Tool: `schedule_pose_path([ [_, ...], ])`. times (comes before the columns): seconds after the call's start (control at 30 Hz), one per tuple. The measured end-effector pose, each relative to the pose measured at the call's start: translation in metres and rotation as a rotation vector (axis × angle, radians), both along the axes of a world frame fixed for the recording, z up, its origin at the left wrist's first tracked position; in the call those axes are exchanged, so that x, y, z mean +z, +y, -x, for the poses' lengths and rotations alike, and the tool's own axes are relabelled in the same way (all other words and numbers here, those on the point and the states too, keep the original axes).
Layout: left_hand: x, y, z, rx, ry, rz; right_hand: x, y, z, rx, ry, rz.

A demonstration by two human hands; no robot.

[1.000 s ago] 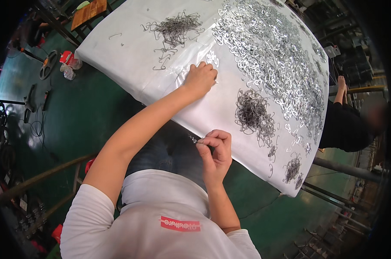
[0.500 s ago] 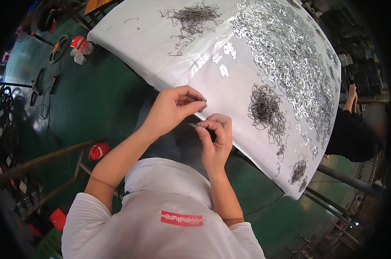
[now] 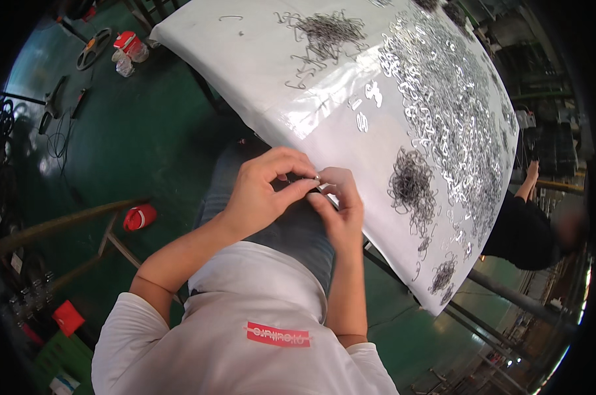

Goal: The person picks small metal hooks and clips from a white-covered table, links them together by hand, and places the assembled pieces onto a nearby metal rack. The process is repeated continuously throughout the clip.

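Note:
My left hand and my right hand meet fingertip to fingertip just off the near edge of the white-covered table. Pinched between the fingers of both is a small metal piece; only a glint of it shows, and its shape is hidden. Ahead of the hands lie a few shiny S-shaped metal pieces. To their right sits a tangled clump of dark wire hooks.
A wide heap of shiny S-shaped pieces covers the table's right side. Another pile of dark wire hooks lies at the far side, a smaller clump near the right corner. A person in black is at the right. A red container is at left.
My two hands, apart before with a small metal piece showing at the right fingertips, have come together. The view has shifted slightly, and the table appears a little farther right.

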State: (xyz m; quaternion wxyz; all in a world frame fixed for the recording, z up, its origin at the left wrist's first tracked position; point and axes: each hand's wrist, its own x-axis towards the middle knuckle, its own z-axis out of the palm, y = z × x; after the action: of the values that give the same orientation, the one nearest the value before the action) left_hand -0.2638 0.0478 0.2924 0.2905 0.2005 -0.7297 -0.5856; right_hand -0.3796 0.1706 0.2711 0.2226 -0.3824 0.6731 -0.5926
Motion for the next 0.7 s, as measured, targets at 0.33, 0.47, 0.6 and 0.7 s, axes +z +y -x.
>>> schedule_pose_path([
  [0.33, -0.015, 0.002, -0.006, 0.018, 0.009, -0.025, -0.034, -0.171, 0.099, 0.228, 0.752, -0.522],
  [0.47, -0.014, 0.004, -0.005, 0.038, 0.020, 0.041, -0.038, -0.185, 0.100, 0.234, 0.827, -0.646],
  [0.6, -0.017, 0.005, -0.004, 0.055, 0.019, 0.041, -0.026, -0.137, 0.103, 0.257, 0.059, -0.469],
  [0.7, -0.021, 0.007, -0.003, 0.056, 0.012, 0.068, -0.008, -0.077, 0.085, 0.233, -0.769, -0.136],
])
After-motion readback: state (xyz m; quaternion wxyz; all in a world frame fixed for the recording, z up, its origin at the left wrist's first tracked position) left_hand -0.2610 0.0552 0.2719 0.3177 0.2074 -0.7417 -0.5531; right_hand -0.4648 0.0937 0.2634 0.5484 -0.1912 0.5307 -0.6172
